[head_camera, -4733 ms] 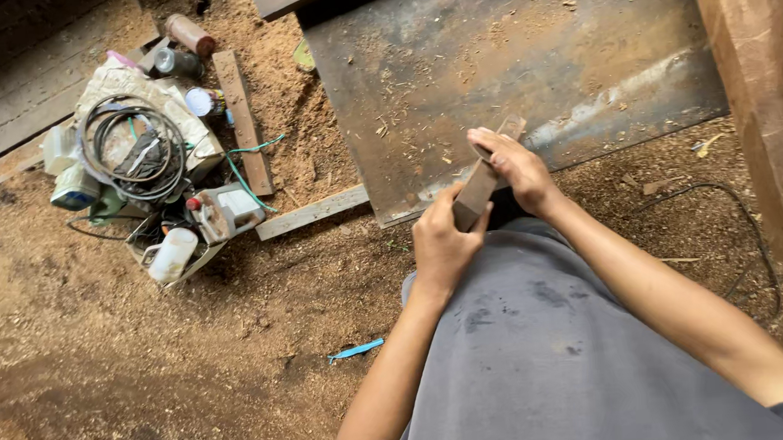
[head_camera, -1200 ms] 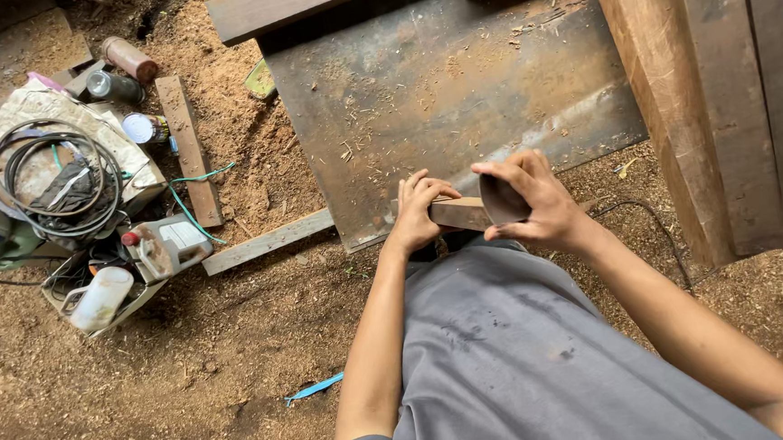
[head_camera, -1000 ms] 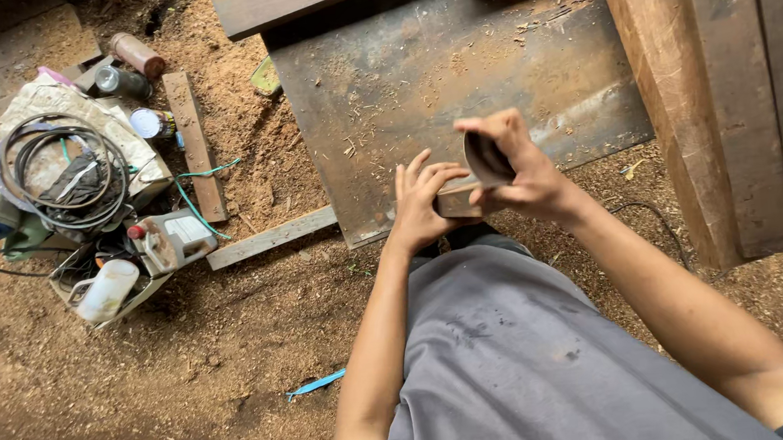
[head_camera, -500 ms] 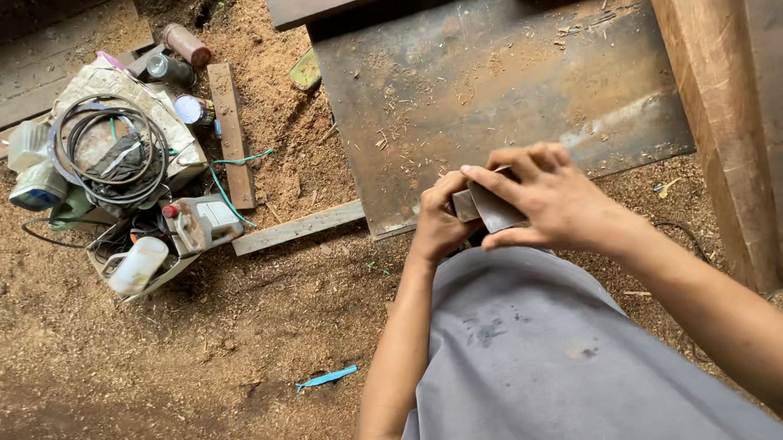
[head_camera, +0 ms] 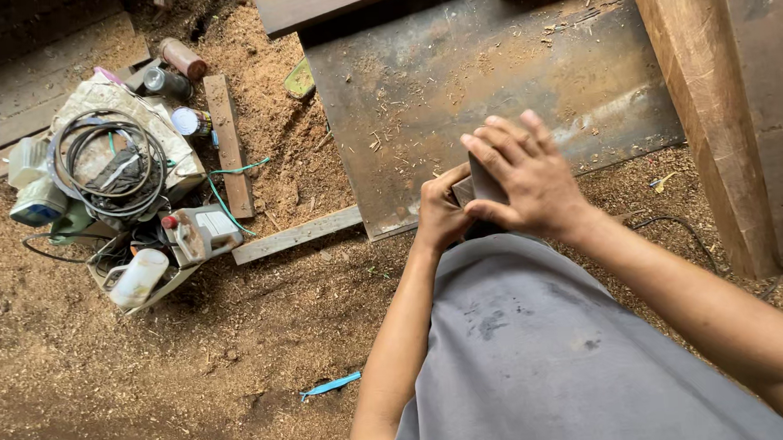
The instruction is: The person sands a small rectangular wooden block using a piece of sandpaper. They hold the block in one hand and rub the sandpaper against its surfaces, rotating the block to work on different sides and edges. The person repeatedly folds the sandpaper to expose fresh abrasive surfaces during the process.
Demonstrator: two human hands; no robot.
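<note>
Both hands on one small dark flat piece (head_camera: 484, 185), held over the grey-clad lap. Right hand (head_camera: 525, 180) lies flat on it, fingers pressed together; left hand (head_camera: 441, 212) pinches its near end. Work looks mid-way, can't tell how much remains. Far left of fingers: sack (head_camera: 146, 126) heaped with coiled cable (head_camera: 107, 160), white jugs (head_camera: 137, 276) beside.

You're looking down at a sawdust-covered floor (head_camera: 148, 380). A rusty metal sheet (head_camera: 455, 80) lies ahead, thick wooden beams (head_camera: 747, 108) at right, wooden planks (head_camera: 30, 79) far left, in soft daylight.
</note>
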